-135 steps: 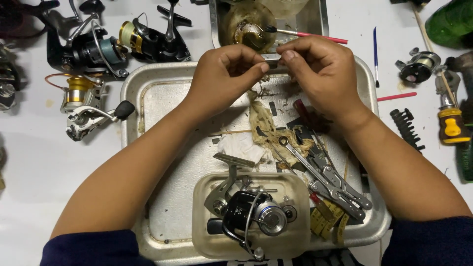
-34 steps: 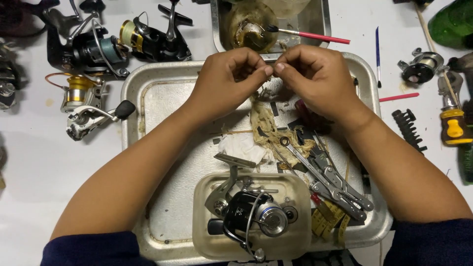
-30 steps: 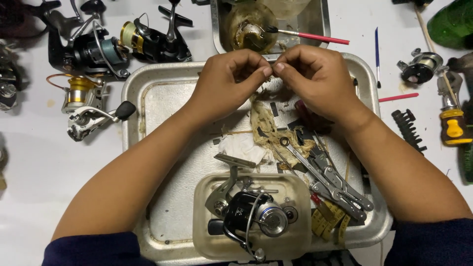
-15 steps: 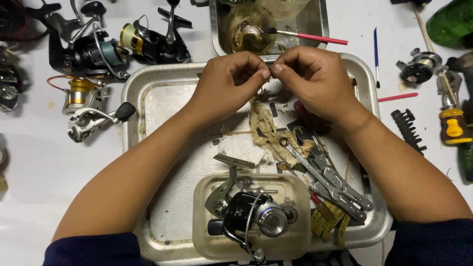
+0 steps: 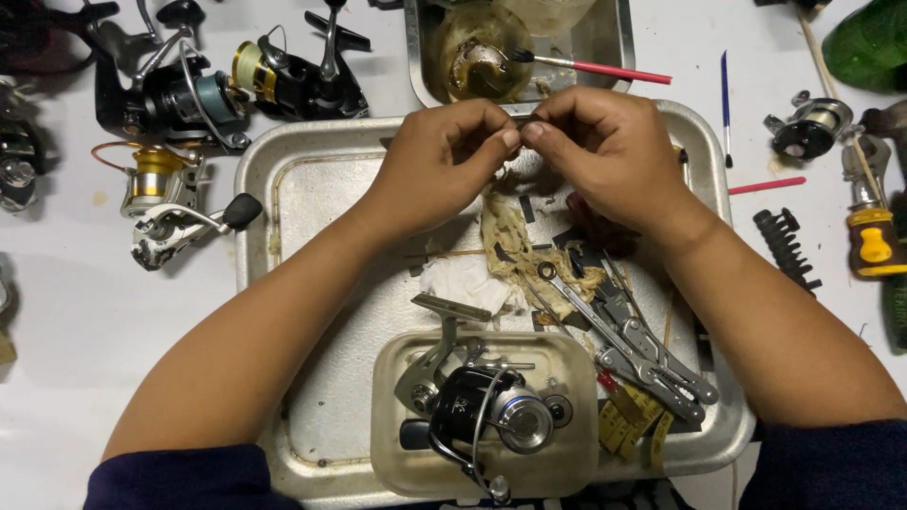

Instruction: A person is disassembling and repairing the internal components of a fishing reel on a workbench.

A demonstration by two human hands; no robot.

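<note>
Metal tray [image 5: 312, 189] lies under both hands. Left hand [image 5: 439, 156] and right hand [image 5: 605, 151] meet fingertip to fingertip, pinching a small thin part [image 5: 521, 121] between them above a dirty rag [image 5: 510, 241]. Nearer, a fishing reel [image 5: 482, 411] sits in a plastic tub [image 5: 397, 463].

Count, head view:
- Hands: 2, left hand [image 5: 444, 161] and right hand [image 5: 605, 151], fingertips meeting.
- Metal trays: 2, big one [image 5: 312, 189] near, small one [image 5: 609, 38] far.
- Fishing reels: 1 in the plastic tub [image 5: 397, 453], near; 3 clear at far left [image 5: 165, 94] [image 5: 293, 76] [image 5: 161, 203]; 1 small at far right [image 5: 812, 127].
- Red-handled brush: 1 [image 5: 605, 68].
- Yellow-handled screwdriver: 1 [image 5: 874, 236].
- Wrenches on big tray: cluster, number unclear.
</note>
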